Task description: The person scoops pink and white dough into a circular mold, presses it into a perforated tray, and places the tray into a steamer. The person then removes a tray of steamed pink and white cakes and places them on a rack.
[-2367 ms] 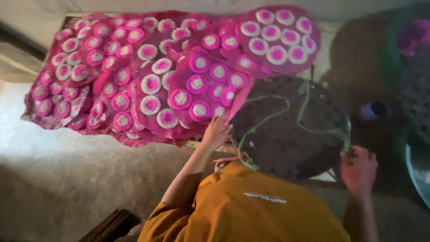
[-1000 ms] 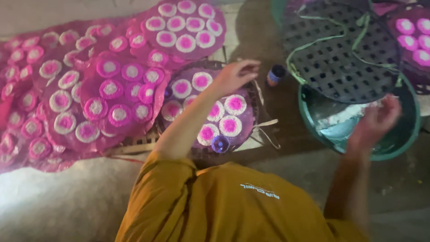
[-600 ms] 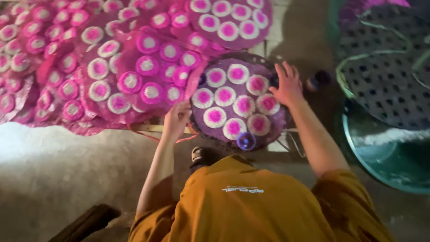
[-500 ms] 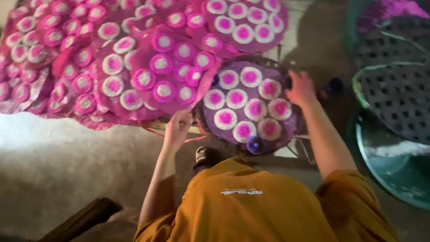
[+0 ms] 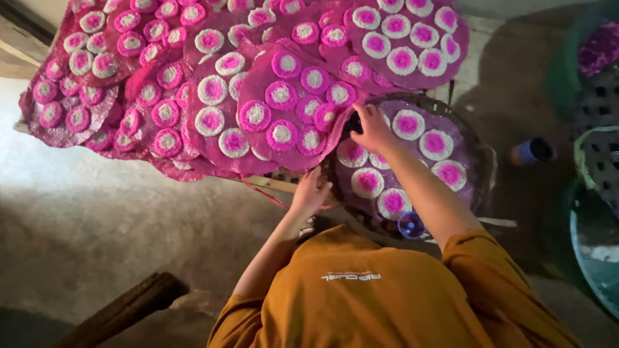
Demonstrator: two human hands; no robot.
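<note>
I see the right hand [image 5: 373, 127] resting fingers-down on the far edge of the pink sheet [image 5: 412, 161] lying on the round rack [image 5: 485, 169]; its grip I cannot tell. The left hand [image 5: 311, 192] curls at the rack's near-left rim, fingertips hidden. Overlapping sheets [image 5: 213, 90] cover the rack's left edge.

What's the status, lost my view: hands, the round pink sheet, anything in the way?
Left hand on near edge of the round pink sheet, right hand on its far-left edge. Sheet lies on dark woven tray. Neighbouring pink sheet overlaps its left side.
</note>
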